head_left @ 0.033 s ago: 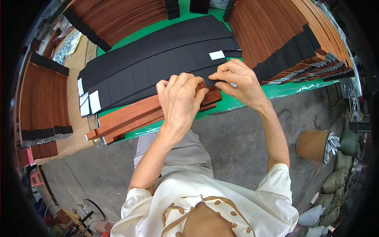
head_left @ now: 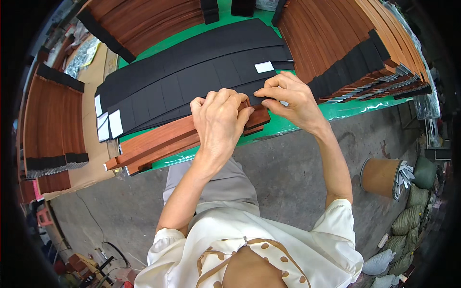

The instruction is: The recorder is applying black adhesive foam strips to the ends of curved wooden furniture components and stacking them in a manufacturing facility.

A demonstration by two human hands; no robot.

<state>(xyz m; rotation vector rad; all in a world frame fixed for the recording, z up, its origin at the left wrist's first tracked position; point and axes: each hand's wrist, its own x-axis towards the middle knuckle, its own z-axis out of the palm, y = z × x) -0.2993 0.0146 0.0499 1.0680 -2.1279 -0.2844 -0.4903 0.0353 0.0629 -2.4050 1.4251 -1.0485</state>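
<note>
A few long reddish-brown wooden slats [head_left: 158,141] lie along the near edge of the green table [head_left: 355,108]. My left hand [head_left: 218,120] is curled over their right end and grips it. My right hand [head_left: 288,98] is just to the right, pinching a black strip [head_left: 257,98] between thumb and fingers at the slat's end. Behind both hands lie overlapping sheets of black strips [head_left: 192,77] with white backing tabs [head_left: 264,67] at their ends.
Stacks of brown slats with black-wrapped ends stand at the right [head_left: 355,53], the far left [head_left: 50,129] and the back [head_left: 139,19]. A brown cylindrical bin [head_left: 379,176] and filled sacks [head_left: 408,221] stand on the grey floor at the right.
</note>
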